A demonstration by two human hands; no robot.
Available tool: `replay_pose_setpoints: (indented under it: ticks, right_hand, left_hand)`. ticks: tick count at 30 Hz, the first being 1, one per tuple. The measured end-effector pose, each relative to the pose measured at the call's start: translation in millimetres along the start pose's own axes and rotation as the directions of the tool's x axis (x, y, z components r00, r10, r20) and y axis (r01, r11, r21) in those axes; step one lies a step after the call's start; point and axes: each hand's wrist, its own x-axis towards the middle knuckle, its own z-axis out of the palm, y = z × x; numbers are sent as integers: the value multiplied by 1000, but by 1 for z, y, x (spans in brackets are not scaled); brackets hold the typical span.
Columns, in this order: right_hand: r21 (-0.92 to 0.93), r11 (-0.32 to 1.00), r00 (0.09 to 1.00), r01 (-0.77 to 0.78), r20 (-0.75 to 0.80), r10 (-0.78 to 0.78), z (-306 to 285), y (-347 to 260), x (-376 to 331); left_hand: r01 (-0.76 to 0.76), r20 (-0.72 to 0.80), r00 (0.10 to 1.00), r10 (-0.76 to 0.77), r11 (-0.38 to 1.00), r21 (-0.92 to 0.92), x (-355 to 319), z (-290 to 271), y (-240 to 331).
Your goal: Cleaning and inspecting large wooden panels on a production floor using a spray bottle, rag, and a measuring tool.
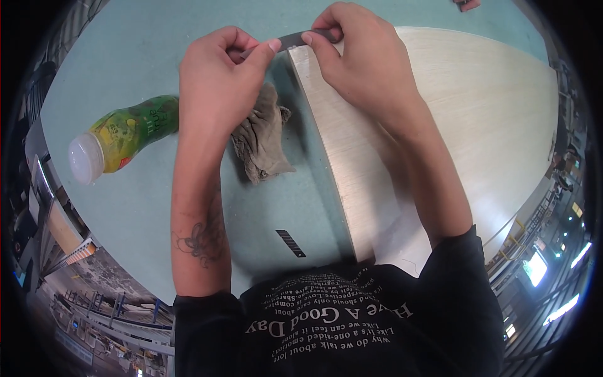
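A short dark grey strip [291, 41] is stretched between my two hands, at the far corner of a pale wooden board [452, 107]. My left hand [220, 81] pinches its left end between thumb and fingers, just off the board's edge. The right end is pinched by my right hand [367, 60], which is above the board. The strip lies over or right against the board's corner; whether it touches I cannot tell. A crumpled grey-brown cloth or glove [262, 138] lies beside my left wrist.
The green work table [138, 213] carries a green and yellow bottle [135, 129] with a white cap, lying on its side at the left. Closer to me is a black segmented strip [290, 244], like a snap-off blade. A small reddish object [467, 5] sits at the far right.
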Motion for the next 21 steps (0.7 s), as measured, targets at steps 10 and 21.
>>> replay_pose_setpoints:
  ticks: [10, 21]
  right_hand:
    - [5, 1000, 1000, 26, -12, -26, -7, 7, -5]
    - [876, 469, 975, -109, 2, 223, -18, -16, -33]
  left_hand:
    - [-33, -13, 999, 32, 999, -28, -4, 8, 4]
    - [-172, -164, 985, 62, 530, -830, -30, 30, 34]
